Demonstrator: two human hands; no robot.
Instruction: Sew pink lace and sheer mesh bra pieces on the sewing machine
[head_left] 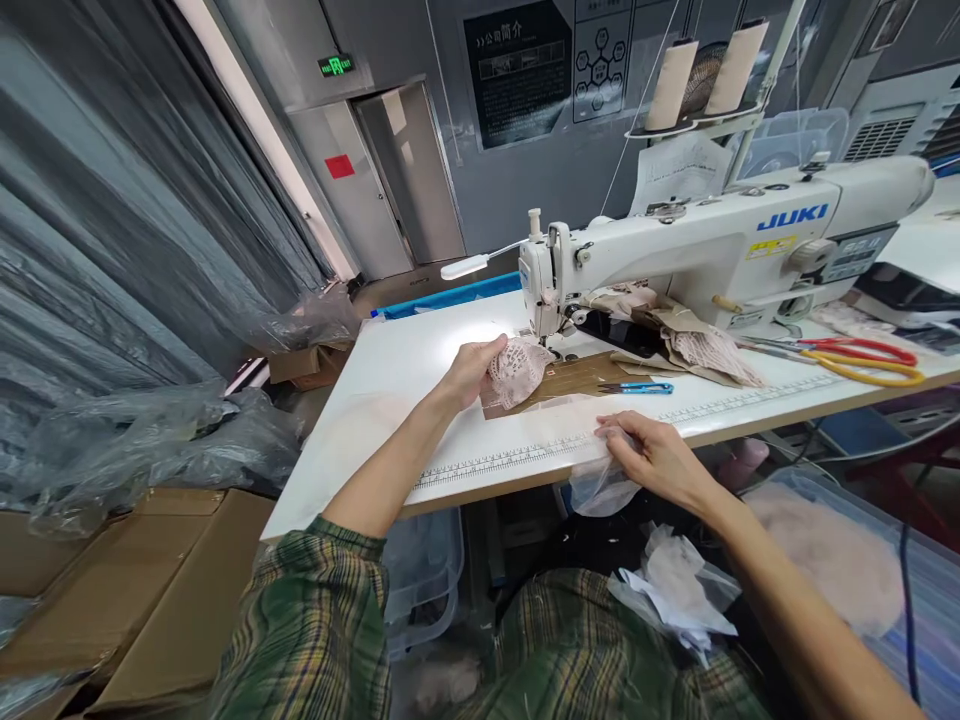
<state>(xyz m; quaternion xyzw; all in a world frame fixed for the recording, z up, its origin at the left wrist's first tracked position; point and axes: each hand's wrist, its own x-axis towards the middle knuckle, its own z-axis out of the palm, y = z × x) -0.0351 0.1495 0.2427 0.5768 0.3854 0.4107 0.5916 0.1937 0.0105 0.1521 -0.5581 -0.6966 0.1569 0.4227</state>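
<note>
in the middle of the frame the left hand point(471, 368) is curled around a bunched piece of pink lace cloth point(517, 370), right by the needle end of the white sewing machine point(720, 250). lower, the right hand point(651, 455) lies flat and open, fingers pressing a thin clear plastic bag point(600, 480) that hangs over the front edge of the white table point(375, 400). small blue snips point(637, 388) lie between the hands and the machine. the left part of the table is bare and roomy.
</note>
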